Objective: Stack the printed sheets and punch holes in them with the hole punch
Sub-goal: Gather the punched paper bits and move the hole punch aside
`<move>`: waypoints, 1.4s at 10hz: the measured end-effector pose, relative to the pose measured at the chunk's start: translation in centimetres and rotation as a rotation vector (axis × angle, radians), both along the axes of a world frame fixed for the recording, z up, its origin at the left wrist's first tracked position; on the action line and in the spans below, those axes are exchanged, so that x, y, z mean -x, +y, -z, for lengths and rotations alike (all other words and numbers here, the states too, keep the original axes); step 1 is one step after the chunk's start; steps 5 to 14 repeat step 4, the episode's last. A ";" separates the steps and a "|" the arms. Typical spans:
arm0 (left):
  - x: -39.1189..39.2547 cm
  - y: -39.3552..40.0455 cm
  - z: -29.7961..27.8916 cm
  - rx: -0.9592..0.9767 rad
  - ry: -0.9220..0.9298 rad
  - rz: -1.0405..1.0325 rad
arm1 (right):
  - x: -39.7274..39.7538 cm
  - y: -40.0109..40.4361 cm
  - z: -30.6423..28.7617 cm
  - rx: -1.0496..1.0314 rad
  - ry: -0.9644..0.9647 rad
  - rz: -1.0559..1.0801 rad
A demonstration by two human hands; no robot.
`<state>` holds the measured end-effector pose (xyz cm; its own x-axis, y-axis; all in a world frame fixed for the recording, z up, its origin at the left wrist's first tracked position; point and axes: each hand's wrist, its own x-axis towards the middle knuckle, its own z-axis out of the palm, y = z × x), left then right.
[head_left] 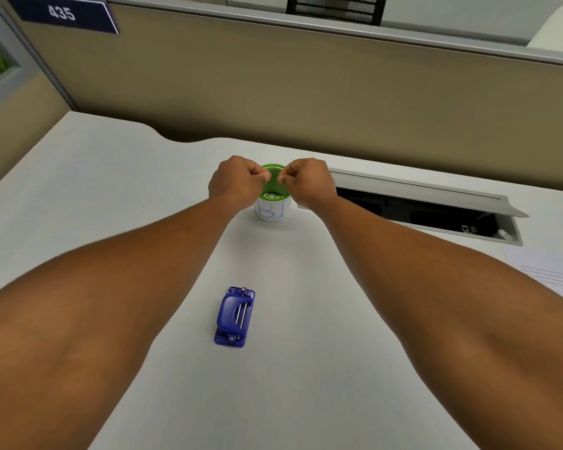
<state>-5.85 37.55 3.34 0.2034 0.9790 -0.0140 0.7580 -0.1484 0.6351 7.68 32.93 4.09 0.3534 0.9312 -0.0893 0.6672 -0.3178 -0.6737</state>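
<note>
Here, in the head view, both forearms stretch forward over the white desk [111, 177]. The left hand [234, 181] and the right hand [309, 183] meet above a green mesh cup [273, 186], each with fingers curled and thumb pressed to forefinger, pinching something small at the cup's rim; what they pinch is too small to tell. The cup carries a white paper label with blue handwriting and stands near the far edge of the desk. The blue hole punch [234, 316] lies apart from the hands, towards the near edge, between the two forearms. The printed sheets [550, 271] lie at the right edge, beside an open cable hatch [429, 206].
</note>
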 end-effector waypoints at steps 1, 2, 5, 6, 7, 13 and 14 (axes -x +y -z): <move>-0.1 -0.1 -0.1 -0.002 0.014 -0.007 | 0.2 -0.2 0.1 -0.004 -0.018 -0.014; -0.1 -0.6 -0.7 0.007 0.002 -0.030 | 0.4 -0.6 -0.1 -0.035 -0.008 0.016; -0.5 -2.3 -2.5 -0.021 -0.025 -0.044 | 1.1 -2.1 -1.0 -0.099 0.042 0.022; -0.5 -2.3 -2.5 -0.021 -0.025 -0.044 | 1.1 -2.1 -1.0 -0.099 0.042 0.022; -0.5 -2.3 -2.5 -0.021 -0.025 -0.044 | 1.1 -2.1 -1.0 -0.099 0.042 0.022; -0.5 -2.3 -2.5 -0.021 -0.025 -0.044 | 1.1 -2.1 -1.0 -0.099 0.042 0.022; -0.5 -2.3 -2.5 -0.021 -0.025 -0.044 | 1.1 -2.1 -1.0 -0.099 0.042 0.022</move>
